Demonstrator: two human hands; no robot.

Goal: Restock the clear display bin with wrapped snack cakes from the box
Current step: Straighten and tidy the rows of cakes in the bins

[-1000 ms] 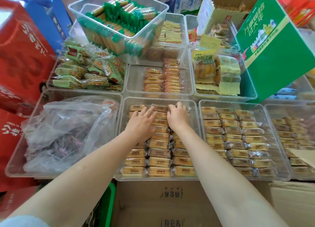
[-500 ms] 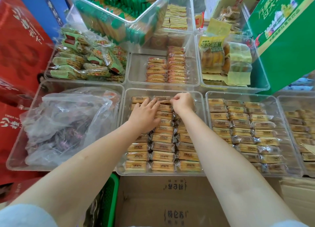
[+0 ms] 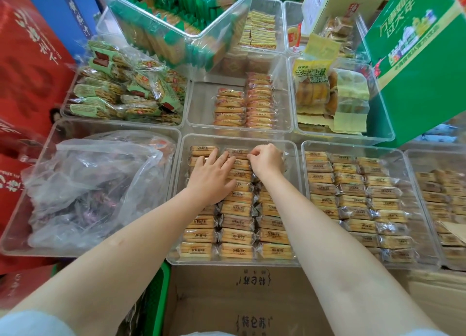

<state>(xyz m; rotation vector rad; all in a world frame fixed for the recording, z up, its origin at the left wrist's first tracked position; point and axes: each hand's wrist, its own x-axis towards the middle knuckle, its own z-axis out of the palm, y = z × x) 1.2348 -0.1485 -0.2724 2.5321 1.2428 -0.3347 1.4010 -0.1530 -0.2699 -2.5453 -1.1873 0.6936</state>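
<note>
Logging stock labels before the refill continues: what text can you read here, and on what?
"特仑苏": printed twice on the cardboard box, at the bottom of the view.
"过大年": on the green carton; the line above it is unclear.
Yellow packet: bold print, too blurred to quote.
Snack cakes: wrapper print too small to read.
Red boxes: characters cut off and blurred.

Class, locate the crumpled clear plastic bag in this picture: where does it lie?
In the head view, the plastic bag fills the clear bin at lower left, directly left of the snack cake bin where both hands work.
</note>
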